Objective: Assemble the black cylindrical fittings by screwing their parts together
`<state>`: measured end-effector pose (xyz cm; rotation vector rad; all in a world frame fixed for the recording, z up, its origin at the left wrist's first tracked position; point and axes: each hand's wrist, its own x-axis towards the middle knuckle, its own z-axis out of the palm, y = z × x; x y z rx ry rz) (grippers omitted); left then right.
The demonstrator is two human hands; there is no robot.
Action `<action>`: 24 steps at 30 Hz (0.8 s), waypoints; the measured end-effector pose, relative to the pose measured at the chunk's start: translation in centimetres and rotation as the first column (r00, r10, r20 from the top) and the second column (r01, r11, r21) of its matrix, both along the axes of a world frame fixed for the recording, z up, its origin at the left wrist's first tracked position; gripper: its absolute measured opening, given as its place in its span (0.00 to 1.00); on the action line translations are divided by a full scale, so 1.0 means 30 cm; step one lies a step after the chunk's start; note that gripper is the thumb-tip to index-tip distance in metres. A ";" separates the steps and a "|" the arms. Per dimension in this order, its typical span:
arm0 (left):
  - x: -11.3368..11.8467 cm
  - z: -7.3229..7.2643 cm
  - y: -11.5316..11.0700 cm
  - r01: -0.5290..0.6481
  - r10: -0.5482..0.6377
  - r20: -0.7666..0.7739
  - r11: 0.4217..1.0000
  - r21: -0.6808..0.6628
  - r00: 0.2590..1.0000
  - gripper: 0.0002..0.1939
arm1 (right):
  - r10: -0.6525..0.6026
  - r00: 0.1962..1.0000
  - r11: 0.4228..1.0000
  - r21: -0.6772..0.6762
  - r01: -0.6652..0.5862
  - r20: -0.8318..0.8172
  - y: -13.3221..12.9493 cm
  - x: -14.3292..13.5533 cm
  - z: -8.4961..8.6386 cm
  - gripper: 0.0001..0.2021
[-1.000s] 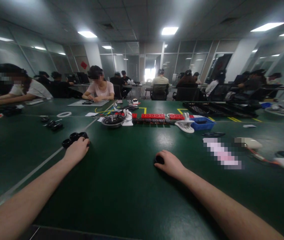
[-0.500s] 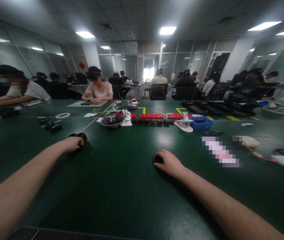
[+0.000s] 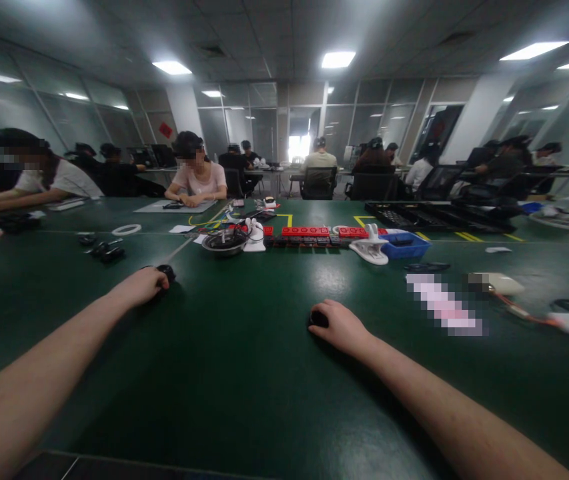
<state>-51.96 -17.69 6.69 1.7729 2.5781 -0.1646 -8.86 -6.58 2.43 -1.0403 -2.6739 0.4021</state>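
My left hand [image 3: 148, 285] reaches to the left middle of the green table [image 3: 234, 333], its fingers curled round a black object [image 3: 167, 272] that is mostly covered by the hand. My right hand [image 3: 339, 323] rests on the table right of centre. Its fingers wrap round a small dark round object [image 3: 319, 319], whose top shows between thumb and forefinger. Between the two hands lies bare green tabletop.
Further back stand a metal bowl [image 3: 224, 242], a white clip stand [image 3: 371, 247], a blue tray [image 3: 406, 247] and red blocks [image 3: 305, 231] in a row. Black parts [image 3: 107, 251] lie at left, a cabled white device [image 3: 501, 283] at right. Across the table sits a person [image 3: 197, 173].
My left hand has shifted slightly over the black object, covering more of its left side. My right hand keeps its grip and place.
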 end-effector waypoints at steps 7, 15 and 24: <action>0.101 0.027 -0.034 0.042 -0.030 -0.072 0.985 0.167 0.997 0.13 | -0.014 1.000 1.000 -0.008 0.014 0.000 0.000 -0.004 0.003 0.14; 0.612 -0.039 -0.017 0.382 -0.446 0.237 0.884 0.271 0.863 0.15 | -0.027 0.999 0.999 -0.023 0.027 -0.034 0.002 0.001 -0.002 0.26; 0.865 -0.109 0.154 0.540 -0.679 0.310 0.725 0.428 0.666 0.32 | -0.055 0.998 0.997 -0.057 0.053 -0.031 0.009 0.002 -0.007 0.45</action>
